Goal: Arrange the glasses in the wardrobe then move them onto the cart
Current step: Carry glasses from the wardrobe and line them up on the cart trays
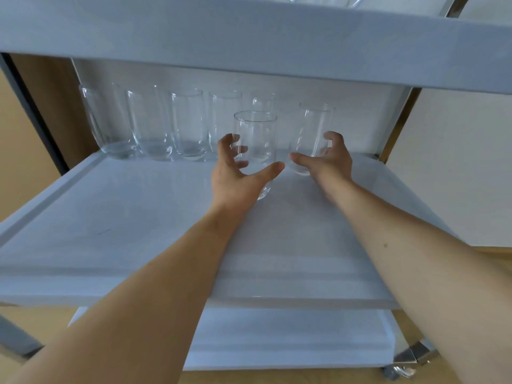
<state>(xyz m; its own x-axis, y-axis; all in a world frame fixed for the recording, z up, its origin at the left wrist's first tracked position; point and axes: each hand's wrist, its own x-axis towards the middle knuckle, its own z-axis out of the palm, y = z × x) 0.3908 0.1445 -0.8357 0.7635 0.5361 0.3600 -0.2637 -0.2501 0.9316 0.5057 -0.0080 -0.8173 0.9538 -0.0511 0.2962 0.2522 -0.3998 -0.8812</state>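
On the middle shelf (138,217) of a wheeled cart (415,353), both bare hands reach in toward clear drinking glasses. At the left, the left hand (235,173) has its grip curled around a tumbler, the nearer glass (256,142): the thumb lies across the front of the lower wall and the fingers (231,141) wrap round the far side, seen through the glass. This glass stands upright, forward of the others. Beside it, the right hand (329,159) holds the second glass (314,131), its grip clamped on the lower part, thumb pointing left across the front and fingers curled at the right side; this glass leans slightly, and whether its base touches the shelf cannot be told. The two thumbs come very near each other between the two glasses. Along the back of the same shelf stands a row of glasses (188,126), upright and close together, running from the left corner toward the middle; at least five show, the rightmost ones partly hidden behind the nearer glass. The shelf surface is pale, with a raised rim along its left edge. Above, the underside and front edge of the top shelf (249,40) fill the upper part of the view, with faint bases of more glassware just visible on it. Below, the lower shelf (291,336) shows, also pale, with a metal corner post and a caster (396,371) at the lower right. Wood-coloured flooring shows round the cart.
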